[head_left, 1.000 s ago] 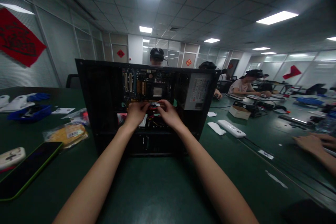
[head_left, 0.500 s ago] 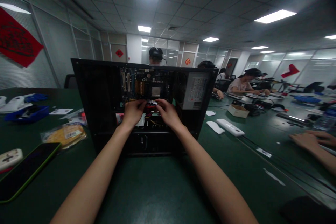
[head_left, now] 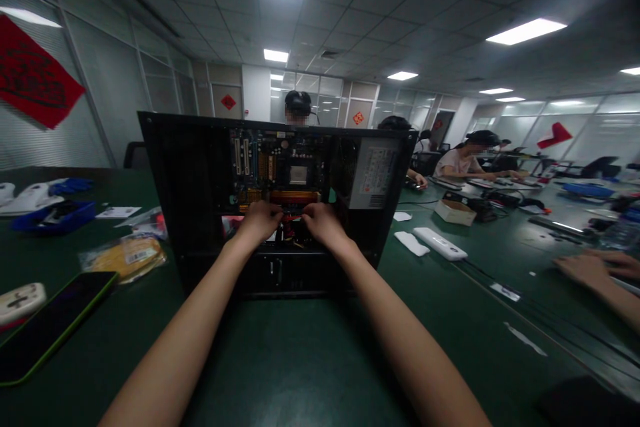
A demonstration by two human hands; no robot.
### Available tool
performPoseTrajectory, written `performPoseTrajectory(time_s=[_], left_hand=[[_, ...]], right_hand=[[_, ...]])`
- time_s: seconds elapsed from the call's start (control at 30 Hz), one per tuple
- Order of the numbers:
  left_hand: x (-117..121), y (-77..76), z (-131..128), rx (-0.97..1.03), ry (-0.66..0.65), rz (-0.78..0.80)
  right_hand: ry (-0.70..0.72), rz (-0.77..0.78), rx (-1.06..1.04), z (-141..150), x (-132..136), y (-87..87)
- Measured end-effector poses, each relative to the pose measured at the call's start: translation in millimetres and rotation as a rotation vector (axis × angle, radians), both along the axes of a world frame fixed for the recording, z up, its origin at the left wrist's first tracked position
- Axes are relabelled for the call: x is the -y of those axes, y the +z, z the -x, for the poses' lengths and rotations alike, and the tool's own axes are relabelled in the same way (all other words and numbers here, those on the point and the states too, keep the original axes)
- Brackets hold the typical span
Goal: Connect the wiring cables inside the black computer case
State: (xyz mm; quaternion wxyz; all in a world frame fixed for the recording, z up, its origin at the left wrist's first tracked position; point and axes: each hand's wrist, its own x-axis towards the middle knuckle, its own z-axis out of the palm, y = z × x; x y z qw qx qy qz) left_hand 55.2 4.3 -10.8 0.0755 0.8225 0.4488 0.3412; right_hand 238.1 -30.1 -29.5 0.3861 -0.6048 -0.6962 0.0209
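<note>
A black computer case (head_left: 190, 180) lies open on the green table (head_left: 310, 360), showing its motherboard (head_left: 280, 167) and a grey power supply (head_left: 375, 177). Both my hands reach inside, just below the orange memory slots (head_left: 295, 197). My left hand (head_left: 260, 220) and my right hand (head_left: 323, 221) sit close together, knuckles toward me and fingers curled. Whatever is between the fingers is hidden behind the hands.
Left of the case lie a green-edged phone (head_left: 50, 323), a white game controller (head_left: 20, 300), a clear bag with yellow contents (head_left: 125, 253) and a blue tray (head_left: 55, 217). To the right are white devices (head_left: 440, 243), a cardboard box (head_left: 454, 211) and another person's hand (head_left: 595, 270).
Both hands dropped slightly from the memory slots, which now show uncovered. The small labelled piece seen between my fingertips earlier is no longer visible.
</note>
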Motion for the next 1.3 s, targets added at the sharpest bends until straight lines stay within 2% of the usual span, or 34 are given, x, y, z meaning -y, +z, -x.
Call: performPoseTrajectory(time_s=[0.2, 0.3, 0.47, 0.7, 1.07, 1.3], left_hand=[[2.9, -5.6, -2.7, -0.084, -0.175, 0.18], [3.2, -7.0, -3.1, -0.067, -0.236, 0.196], [0.5, -7.6, -3.5, -0.05, -0.169, 0.184], [5.0, -1.2, -3.8, -0.164, -0.143, 0.229], [4.8, 0.9, -3.7, -0.26, -0.059, 0.213], [6.1, 1.8, -5.0, -0.266, -0.076, 0.226]], right_hand=[[-0.114, 0.103, 0.15, -3.6, -4.8, -7.8], [-0.119, 0.126, 0.171, -4.5, -4.7, -6.5], [-0.089, 0.104, 0.167, -2.9, -0.1, -0.7], [-0.134, 0.214, 0.228, 3.3, 9.7, 9.5], [-0.132, 0.202, 0.265, 5.5, 12.8, 9.8], [-0.151, 0.251, 0.273, 4.4, 9.2, 11.0]])
